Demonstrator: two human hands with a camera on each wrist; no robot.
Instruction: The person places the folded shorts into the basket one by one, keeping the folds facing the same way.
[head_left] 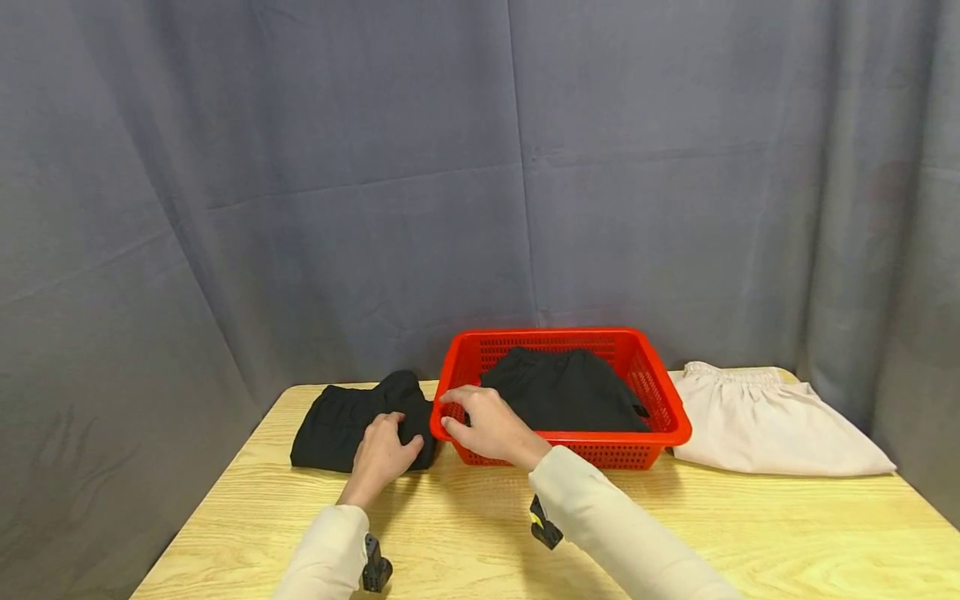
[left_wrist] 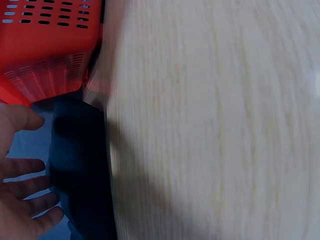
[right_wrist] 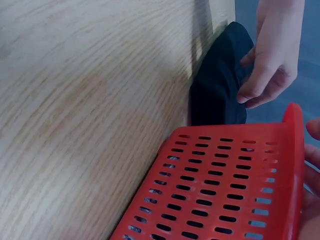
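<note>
My left hand (head_left: 381, 450) is over a folded black garment (head_left: 326, 433) on the left of the table, its fingertips right at the cloth in the head view. In the left wrist view, the fingers (left_wrist: 30, 202) are spread and loosely bent beside the dark cloth (left_wrist: 80, 165). My right hand (head_left: 491, 423) hovers at the near left corner of a red plastic basket (head_left: 660, 439), thumb and forefinger apart around the rim. Inside the basket lies another black garment (head_left: 566, 392). Only some right fingers (right_wrist: 312, 155) show behind the rim in the right wrist view.
An off-white garment with a gathered elastic waistband (head_left: 772, 425) lies flat right of the basket. The light wooden table (head_left: 465, 533) reaches back to a grey curtain (head_left: 375, 208), which also hangs at both sides. The black garment lies close beside the basket's left wall.
</note>
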